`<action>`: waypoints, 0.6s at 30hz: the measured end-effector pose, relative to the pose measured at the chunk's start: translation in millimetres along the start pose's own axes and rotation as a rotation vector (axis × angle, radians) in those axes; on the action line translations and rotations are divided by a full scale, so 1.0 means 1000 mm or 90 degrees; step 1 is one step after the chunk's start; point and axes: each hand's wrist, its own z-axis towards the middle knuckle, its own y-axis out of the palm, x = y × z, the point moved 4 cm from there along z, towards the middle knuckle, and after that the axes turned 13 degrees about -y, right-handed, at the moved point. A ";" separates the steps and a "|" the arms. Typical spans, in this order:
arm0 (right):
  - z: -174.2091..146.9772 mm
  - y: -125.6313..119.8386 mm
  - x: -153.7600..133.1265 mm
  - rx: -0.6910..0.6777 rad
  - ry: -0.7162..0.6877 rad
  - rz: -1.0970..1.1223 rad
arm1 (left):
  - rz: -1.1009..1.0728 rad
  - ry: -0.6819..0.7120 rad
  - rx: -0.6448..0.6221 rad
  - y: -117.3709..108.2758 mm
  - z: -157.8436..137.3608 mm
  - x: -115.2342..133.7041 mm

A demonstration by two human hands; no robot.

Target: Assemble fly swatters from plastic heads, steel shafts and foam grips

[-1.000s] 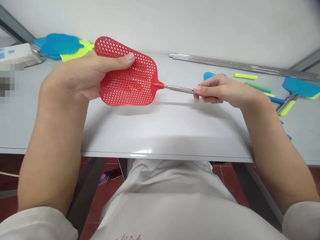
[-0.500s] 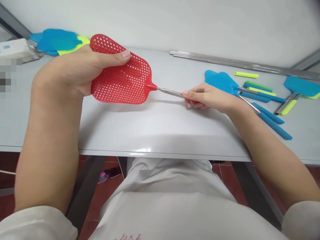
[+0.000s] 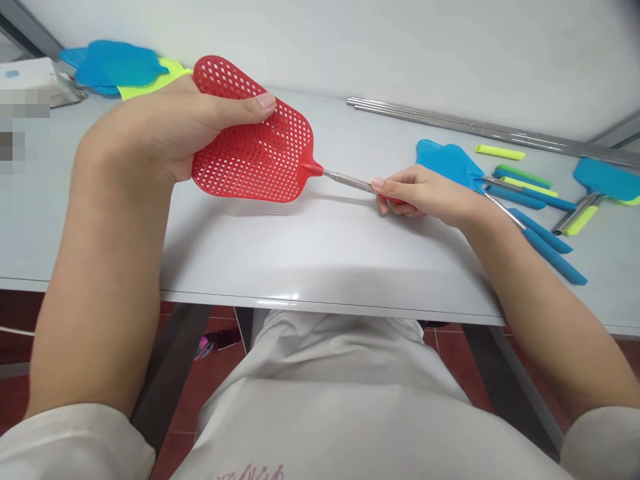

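Observation:
A red fly swatter [image 3: 265, 157] with a meshed paddle is held above the white table, its thin metal shaft [image 3: 350, 181] pointing right. My left hand [image 3: 200, 123] grips the paddle's left part, thumb on top and the other fingers hidden behind it. My right hand [image 3: 415, 190] is closed round the handle end, thumb and forefinger at the lower shaft; a bit of red shows between its fingers. Just behind my right hand lies a blue swatter [image 3: 447, 162] with a metal shaft.
Blue and yellow swatter heads [image 3: 117, 65] are piled at the back left, by a white box [image 3: 27, 80]. Metal tubes [image 3: 475, 127] lie along the wall. Blue, green and yellow grip sleeves [image 3: 500, 152] and another blue head [image 3: 607, 179] are at the right. The table's front edge [image 3: 320, 307] is near my body.
The view has shifted slightly, so the swatter and both hands appear a little further right. My hold on the swatter looks the same.

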 end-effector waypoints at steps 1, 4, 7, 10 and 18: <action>0.000 0.000 0.000 -0.001 0.002 -0.003 | 0.002 -0.001 0.008 0.000 -0.001 0.001; 0.000 0.000 -0.001 0.002 0.006 -0.011 | 0.002 0.005 0.016 0.001 -0.002 0.002; 0.000 0.000 -0.001 0.001 0.008 -0.021 | -0.007 0.006 0.015 0.001 -0.002 0.002; 0.000 0.000 -0.001 0.002 0.005 -0.036 | -0.019 0.013 0.020 0.001 -0.002 0.002; 0.001 0.001 0.001 0.015 -0.001 -0.070 | -0.007 -0.001 0.022 -0.001 -0.001 0.000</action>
